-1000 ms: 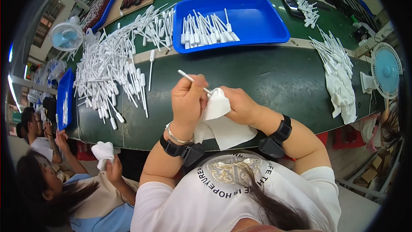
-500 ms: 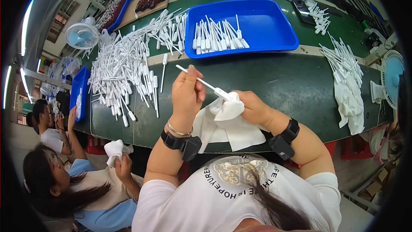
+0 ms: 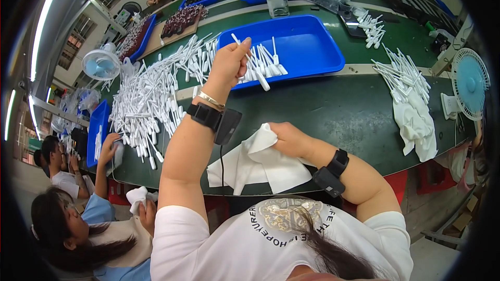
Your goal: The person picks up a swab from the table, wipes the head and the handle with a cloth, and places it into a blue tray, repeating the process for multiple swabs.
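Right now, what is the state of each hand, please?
Left hand: closed, holding a white dropper.
Right hand: closed, holding a white cloth.

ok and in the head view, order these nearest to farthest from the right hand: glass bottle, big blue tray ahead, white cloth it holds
1. White cloth: gripped by the right hand, spread mostly to its left
2. Big blue tray: straight ahead
3. Glass bottle: beyond the tray
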Demonstrator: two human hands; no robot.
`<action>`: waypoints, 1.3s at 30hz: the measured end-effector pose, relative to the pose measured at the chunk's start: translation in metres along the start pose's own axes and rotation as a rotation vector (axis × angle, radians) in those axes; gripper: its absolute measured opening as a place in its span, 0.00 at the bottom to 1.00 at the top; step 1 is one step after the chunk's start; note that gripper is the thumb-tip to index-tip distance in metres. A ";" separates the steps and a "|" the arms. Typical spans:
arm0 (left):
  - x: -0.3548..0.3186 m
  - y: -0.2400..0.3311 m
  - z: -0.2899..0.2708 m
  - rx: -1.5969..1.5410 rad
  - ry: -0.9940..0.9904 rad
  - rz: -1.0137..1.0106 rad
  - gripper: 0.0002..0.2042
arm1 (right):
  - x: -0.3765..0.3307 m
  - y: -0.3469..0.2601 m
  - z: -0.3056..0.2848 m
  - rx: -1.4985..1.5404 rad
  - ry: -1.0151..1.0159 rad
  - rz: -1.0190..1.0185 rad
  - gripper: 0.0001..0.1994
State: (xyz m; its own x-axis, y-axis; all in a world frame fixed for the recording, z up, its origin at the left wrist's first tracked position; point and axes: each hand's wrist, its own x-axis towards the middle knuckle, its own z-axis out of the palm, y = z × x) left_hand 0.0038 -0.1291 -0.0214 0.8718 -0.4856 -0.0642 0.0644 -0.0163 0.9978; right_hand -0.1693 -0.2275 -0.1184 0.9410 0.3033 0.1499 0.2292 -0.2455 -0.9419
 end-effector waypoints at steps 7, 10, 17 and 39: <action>0.024 -0.005 0.007 -0.071 -0.078 -0.008 0.15 | 0.000 0.003 -0.002 -0.014 -0.019 0.016 0.10; 0.031 -0.008 0.009 -0.083 -0.112 -0.012 0.15 | 0.000 0.007 -0.004 -0.030 -0.012 0.016 0.10; 0.078 -0.030 -0.023 0.226 -0.050 -0.097 0.16 | 0.004 0.003 0.004 0.057 -0.012 0.013 0.10; -0.042 -0.052 -0.185 1.402 -0.049 0.287 0.07 | 0.000 -0.005 0.000 0.233 -0.016 0.160 0.07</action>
State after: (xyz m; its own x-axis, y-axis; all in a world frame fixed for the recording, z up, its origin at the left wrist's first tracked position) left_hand 0.0535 0.0543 -0.0742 0.7532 -0.6485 0.1105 -0.6572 -0.7344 0.1699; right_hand -0.1704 -0.2261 -0.1134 0.9563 0.2924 -0.0087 0.0133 -0.0732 -0.9972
